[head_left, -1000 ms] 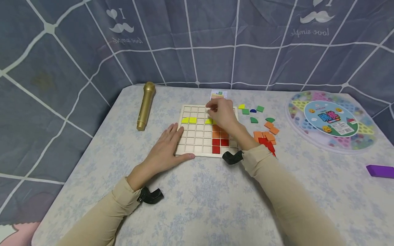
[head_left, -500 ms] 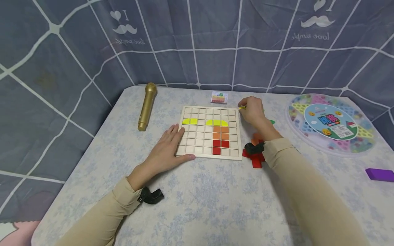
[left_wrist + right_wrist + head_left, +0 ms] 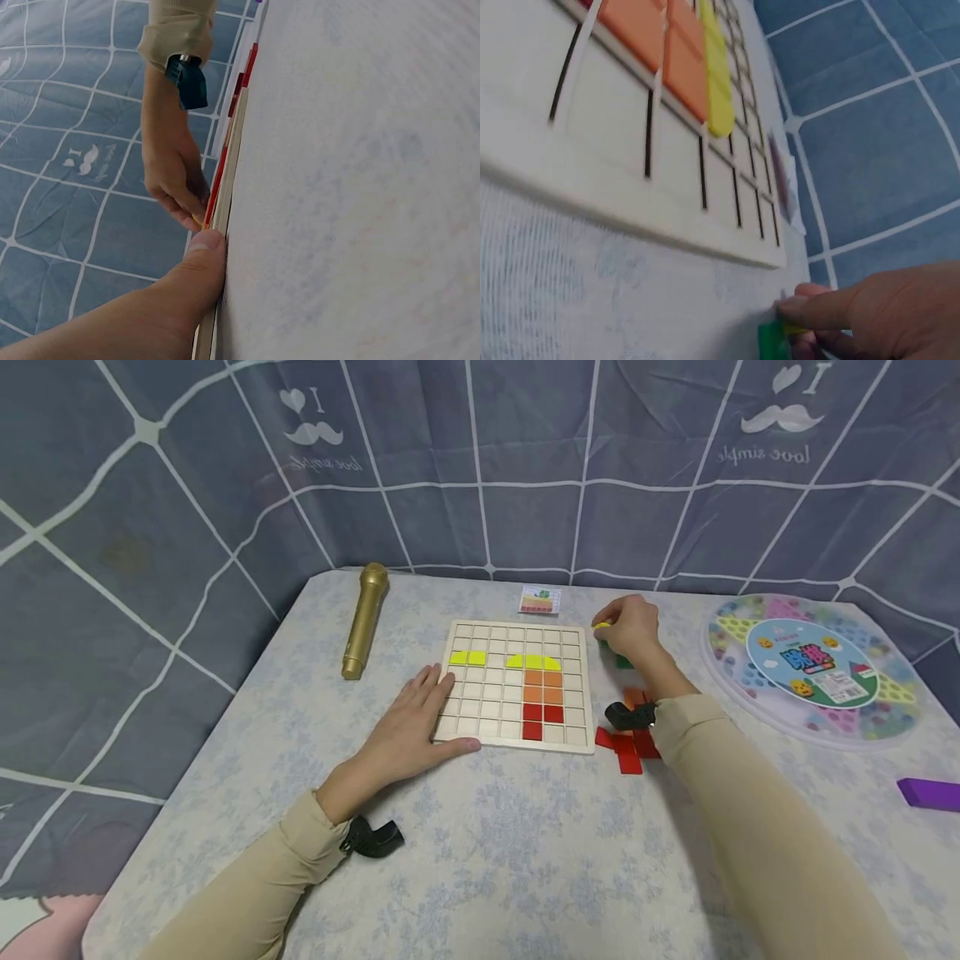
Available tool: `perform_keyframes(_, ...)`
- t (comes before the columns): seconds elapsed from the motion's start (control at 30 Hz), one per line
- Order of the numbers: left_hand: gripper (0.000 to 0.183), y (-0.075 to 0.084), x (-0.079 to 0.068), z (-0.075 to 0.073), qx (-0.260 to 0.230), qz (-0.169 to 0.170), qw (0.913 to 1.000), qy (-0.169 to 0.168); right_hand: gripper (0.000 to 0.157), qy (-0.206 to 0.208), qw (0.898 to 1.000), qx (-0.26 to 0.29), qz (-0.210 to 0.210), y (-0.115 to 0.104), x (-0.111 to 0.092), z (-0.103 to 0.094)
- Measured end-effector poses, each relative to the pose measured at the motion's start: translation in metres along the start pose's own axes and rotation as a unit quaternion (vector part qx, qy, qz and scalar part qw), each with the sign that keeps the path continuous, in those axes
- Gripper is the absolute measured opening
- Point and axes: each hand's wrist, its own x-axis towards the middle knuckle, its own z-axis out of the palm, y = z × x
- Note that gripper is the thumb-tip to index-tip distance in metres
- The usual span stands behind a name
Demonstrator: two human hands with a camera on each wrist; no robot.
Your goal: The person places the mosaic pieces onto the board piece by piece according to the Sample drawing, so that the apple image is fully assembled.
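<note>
1. Right hand (image 3: pixel 634 627): thumb and fingers closed in a pinch on one small yellow piece (image 3: pixel 602 625); held off the board, just outside its far right corner.
2. Green pieces (image 3: pixel 623 662): loose on the tabletop, beneath and beside the right hand; partly hidden, count uncertain.
3. Left hand (image 3: pixel 405 720): fingers extended, laid along the left edge of the board; thumb at the near edge; nothing gripped.
4. Board (image 3: pixel 487 710): pale, square, gridded; flat, mid-tabletop, nearer the far edge than the near one.
5. Yellow tiles (image 3: pixel 533 661), five, on the board: a pair at the left edge, one with a rounded corner; a run of three further right, its ends rounded.
6. Orange tiles (image 3: pixel 553 678), four: set two by two, directly below the run of three.
7. Red tiles (image 3: pixel 533 712), three: below the orange; two abreast, one under the left of these.
8. Red pieces (image 3: pixel 630 762) and orange pieces (image 3: pixel 630 695): loose heap off the board's right edge, partly covered by the right wrist's black mount (image 3: pixel 628 717).
9. Picture card (image 3: pixel 539 600): between the board and the tabletop's far edge.
10. Gold microphone (image 3: pixel 365 622): lying near the tabletop's far left corner.
11. Round patterned case (image 3: pixel 813 662): near the far right corner.
12. Purple block (image 3: pixel 930 794): toward the tabletop's right side, nearer than the case.
</note>
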Motion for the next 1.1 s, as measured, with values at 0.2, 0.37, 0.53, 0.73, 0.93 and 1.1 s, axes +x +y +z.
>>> perform_keyframes(0.2, 0.111, 0.001, -0.001, -0.001, -0.002, 0.0, 1.0, 0.002, 0.018, 0.024, 0.999, 0.028, -0.02, -0.011, -0.008, -0.003)
perform_keyframes(0.37, 0.111, 0.0, -0.001, 0.0, -0.002, -0.002, 1.0, 0.001, 0.02, 0.0, 0.998, 0.041, -0.051, -0.031, -0.023, 0.001)
perform_keyframes(0.53, 0.11, 0.0, -0.002, -0.002, -0.005, -0.005, 1.0, 0.004, 0.02, -0.041, 0.996, 0.052, -0.067, -0.056, -0.034, 0.015)
perform_keyframes(0.73, 0.11, 0.001, 0.0, -0.001, -0.002, -0.002, 1.0, 0.002, 0.018, -0.078, 0.989, 0.111, -0.06, -0.077, -0.047, 0.037)
perform_keyframes(0.93, 0.109, 0.001, 0.001, 0.0, 0.006, -0.001, 1.0, -0.002, 0.018, -0.068, 0.986, 0.121, -0.088, -0.092, -0.052, 0.061)
perform_keyframes(1.1, 0.11, 0.0, 0.001, 0.001, 0.007, 0.001, 1.0, -0.003, 0.015, -0.038, 0.987, 0.106, -0.117, -0.097, -0.055, 0.073)
